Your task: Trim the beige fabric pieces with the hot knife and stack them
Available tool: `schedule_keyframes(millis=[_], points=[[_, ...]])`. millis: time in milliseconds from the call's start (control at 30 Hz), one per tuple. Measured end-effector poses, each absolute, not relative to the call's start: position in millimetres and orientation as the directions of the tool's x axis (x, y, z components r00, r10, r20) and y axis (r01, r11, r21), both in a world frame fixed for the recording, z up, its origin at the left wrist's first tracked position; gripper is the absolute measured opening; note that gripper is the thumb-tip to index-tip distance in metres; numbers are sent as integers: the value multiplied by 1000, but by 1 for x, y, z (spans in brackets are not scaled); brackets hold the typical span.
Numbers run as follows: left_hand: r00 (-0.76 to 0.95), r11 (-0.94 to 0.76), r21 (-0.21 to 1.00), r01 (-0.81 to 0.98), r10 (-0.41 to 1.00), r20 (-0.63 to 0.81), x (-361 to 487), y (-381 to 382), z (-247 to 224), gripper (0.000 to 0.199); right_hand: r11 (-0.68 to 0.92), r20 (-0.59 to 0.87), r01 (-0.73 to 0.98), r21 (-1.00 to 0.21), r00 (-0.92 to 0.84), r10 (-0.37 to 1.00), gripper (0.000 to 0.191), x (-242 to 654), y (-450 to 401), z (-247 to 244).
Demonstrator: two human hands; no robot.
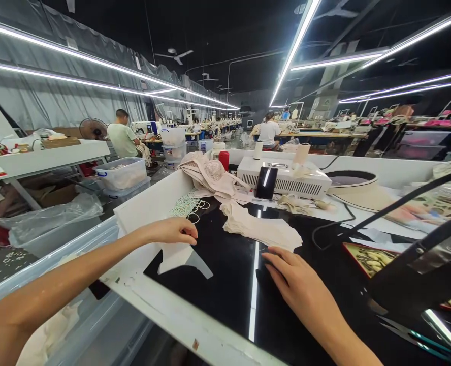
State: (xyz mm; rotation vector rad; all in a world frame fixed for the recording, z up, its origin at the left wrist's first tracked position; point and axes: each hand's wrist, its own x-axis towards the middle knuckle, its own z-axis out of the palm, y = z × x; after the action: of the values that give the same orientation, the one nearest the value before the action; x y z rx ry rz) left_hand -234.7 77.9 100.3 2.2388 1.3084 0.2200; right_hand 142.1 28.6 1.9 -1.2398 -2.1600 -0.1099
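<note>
My left hand [175, 231] is at the left edge of the glossy black tabletop [225, 292], its fingers curled down and drawn together. Directly under it lies a cream fabric piece [174, 256] with a translucent sheet [200, 265] at its right end. Whether the fingertips grip anything is hidden. My right hand [296, 272] hovers over or rests on the black surface, palm down, fingers stretched out and holding nothing. Just beyond its fingertips is a stack of cream fabric pieces [261, 224]. Pale green elastic loops [189, 205] lie beyond my left hand.
A phone [266, 183] leans against a white vented box [286, 175]. Beige fabric [214, 175] is heaped at the back left. A black machine arm [412, 259], a red-rimmed tray [370, 258] and scissors [419, 338] are at right. Plastic bins [122, 173] and two seated people are farther off.
</note>
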Motion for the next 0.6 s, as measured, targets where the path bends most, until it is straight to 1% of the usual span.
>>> schedule_keyframes(millis=[133,267,367,433,500,533,567,600], points=[[522,-399,491,775,842,-139,-243,60,90,29,606,524,716,-348,-388,759,31,124,0,-1],[518,-417,468,779,848,-108,-244,57,87,31,606,389,646,-464,-466,795,33,108,-28,14],[517,-419,467,779,850,-100,-240,55,95,37,539,288,547,-641,-479,829,30,98,-48,30],[509,-379,537,753,854,-111,-230,47,104,45,447,219,463,-766,-466,857,26,92,-61,34],[491,-293,670,682,862,-123,-213,34,115,52,317,126,387,-866,-445,887,23,86,-71,32],[479,-240,740,629,869,-124,-202,26,120,55,235,70,335,-913,-437,897,25,83,-76,29],[467,-190,800,569,876,-123,-190,17,124,57,140,10,263,-955,-440,898,36,81,-80,26],[459,-141,852,505,880,-127,-179,10,127,57,39,-42,170,-985,-450,892,51,78,-84,23]])
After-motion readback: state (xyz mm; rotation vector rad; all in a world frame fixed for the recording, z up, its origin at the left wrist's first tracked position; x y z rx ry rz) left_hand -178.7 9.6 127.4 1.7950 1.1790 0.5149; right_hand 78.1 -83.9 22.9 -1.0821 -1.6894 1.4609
